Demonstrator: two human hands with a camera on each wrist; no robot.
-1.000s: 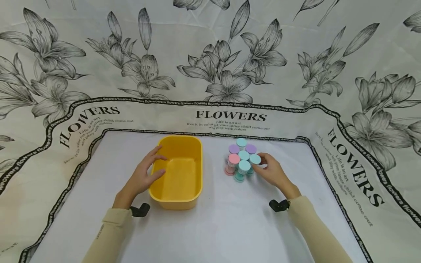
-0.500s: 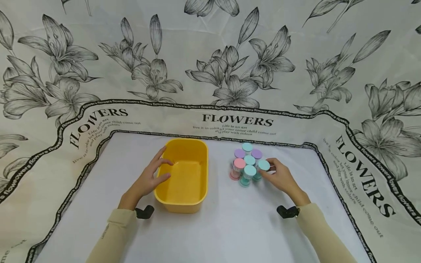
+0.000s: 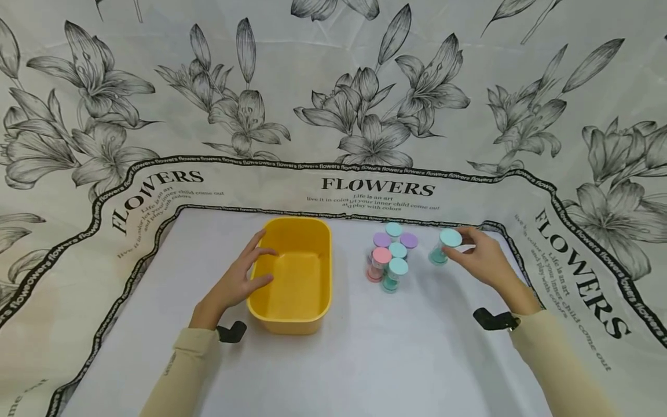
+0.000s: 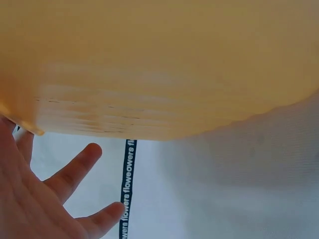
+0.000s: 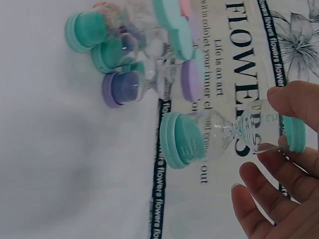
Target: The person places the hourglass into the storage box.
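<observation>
My right hand (image 3: 486,259) holds an hourglass with turquoise caps (image 3: 439,253) by its top end, to the right of a group of standing hourglasses. In the right wrist view, thumb and fingers pinch the capped end of the clear glass hourglass (image 5: 182,140), and turquoise sand lies at its other end. Beside the left wall of a yellow plastic bin (image 3: 289,325), my left hand (image 3: 235,278) rests on the rim, thumb and a finger reaching over it. The left wrist view shows spread, fairly straight fingers (image 4: 75,172) under the bin's outer wall (image 4: 164,74).
Several upright hourglasses stand close together right of the bin, including a pink one (image 3: 381,256), a purple one (image 3: 409,240) and a turquoise one (image 3: 398,267). They stand on a white tabletop (image 3: 365,365). A flower-printed cloth (image 3: 375,142) rises behind.
My right hand has carried the turquoise hourglass out of the group, to the right. The left hand stays at the bin's rim. The head view has shifted slightly.
</observation>
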